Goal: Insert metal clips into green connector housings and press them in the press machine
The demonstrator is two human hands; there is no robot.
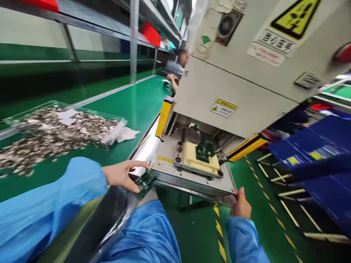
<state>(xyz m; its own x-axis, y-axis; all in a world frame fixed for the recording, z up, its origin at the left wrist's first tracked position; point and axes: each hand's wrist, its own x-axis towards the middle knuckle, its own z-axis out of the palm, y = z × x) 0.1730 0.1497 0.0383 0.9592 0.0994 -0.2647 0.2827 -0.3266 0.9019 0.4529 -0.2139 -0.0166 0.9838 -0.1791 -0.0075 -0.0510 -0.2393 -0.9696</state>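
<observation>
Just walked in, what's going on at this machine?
A person in blue sleeves holds a green circuit board in the left hand, beside the machine's metal bed. The right hand grips the bed's front right corner. A second board sits on the cream fixture inside the machine. A tray of small metal parts lies on the green bench.

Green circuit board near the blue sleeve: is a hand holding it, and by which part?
Yes: the left hand pinches the green circuit board by its left edge. The right hand grips the machine plate at its front corner.
</observation>
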